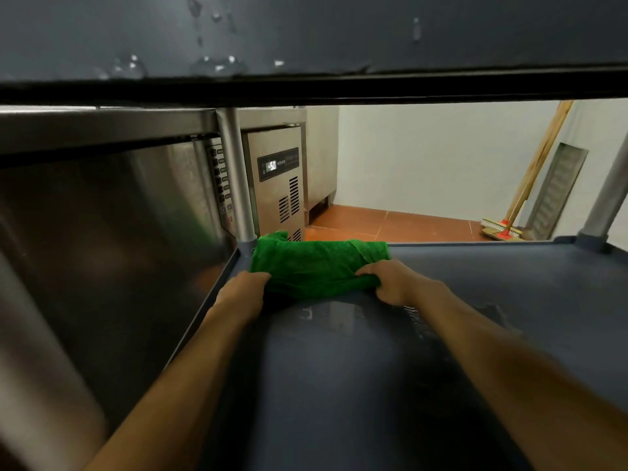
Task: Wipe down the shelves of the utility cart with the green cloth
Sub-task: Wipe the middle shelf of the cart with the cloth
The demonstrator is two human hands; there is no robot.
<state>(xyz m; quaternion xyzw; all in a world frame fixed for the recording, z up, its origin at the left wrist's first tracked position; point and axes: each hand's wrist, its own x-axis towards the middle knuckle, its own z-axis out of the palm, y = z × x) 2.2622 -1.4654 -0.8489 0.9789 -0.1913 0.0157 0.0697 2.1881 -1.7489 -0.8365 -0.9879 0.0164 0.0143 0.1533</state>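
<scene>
Smooth grey shelf (516,287); bunched green cloth (312,266)

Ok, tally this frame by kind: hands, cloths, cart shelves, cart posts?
Hands: 2 (left hand, right hand)
Green cloth: 1
Cart shelves: 2 (upper shelf, lower shelf)
Cart posts: 2 (left post, right post)
Total: 7

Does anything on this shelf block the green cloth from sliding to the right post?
Nothing visible does. The left hand and right hand grip the green cloth by the left post; the shelf from there to the right post carries only wet streaks.
</scene>
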